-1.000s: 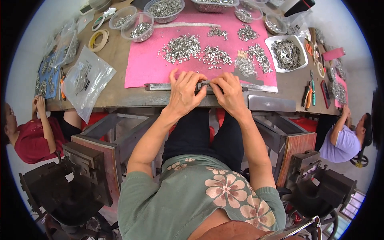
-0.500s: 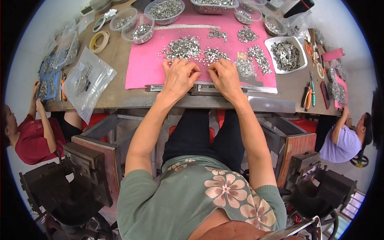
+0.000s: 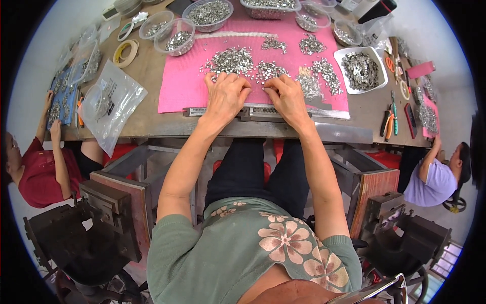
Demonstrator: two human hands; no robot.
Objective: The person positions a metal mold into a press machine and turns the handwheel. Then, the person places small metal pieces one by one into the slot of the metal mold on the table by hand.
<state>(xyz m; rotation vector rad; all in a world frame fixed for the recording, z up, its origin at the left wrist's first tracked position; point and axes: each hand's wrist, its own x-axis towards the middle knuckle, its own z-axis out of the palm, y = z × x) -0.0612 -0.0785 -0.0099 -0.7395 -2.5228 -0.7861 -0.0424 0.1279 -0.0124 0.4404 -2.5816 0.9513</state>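
My left hand (image 3: pixel 227 96) is closed, fingers curled down at the near side of a large heap of small silvery metal pieces (image 3: pixel 230 60). Across a narrow gap, my right hand (image 3: pixel 286 99) is pinched, thumb against fingertips, close to a smaller heap of metal pieces (image 3: pixel 271 70). Whatever either hand holds is too small or too hidden to make out. Below both hands, a long metal fixture (image 3: pixel 253 112) with a slotted strip lies along the near edge of the pink mat (image 3: pixel 177 91). To the right of my right hand lie thin silvery strips (image 3: pixel 310 87).
Clear tubs of metal pieces (image 3: pixel 174 39) line the far side. A white tray (image 3: pixel 387 76) stands at the right, near pliers (image 3: pixel 388 124). A plastic bag (image 3: pixel 121 88) and tape rolls (image 3: pixel 125 53) lie left. One person (image 3: pixel 48 175) sits at each side.
My hands stay in nearly the same place, with only slight finger shifts. At the left, the other person's hands have moved a little.
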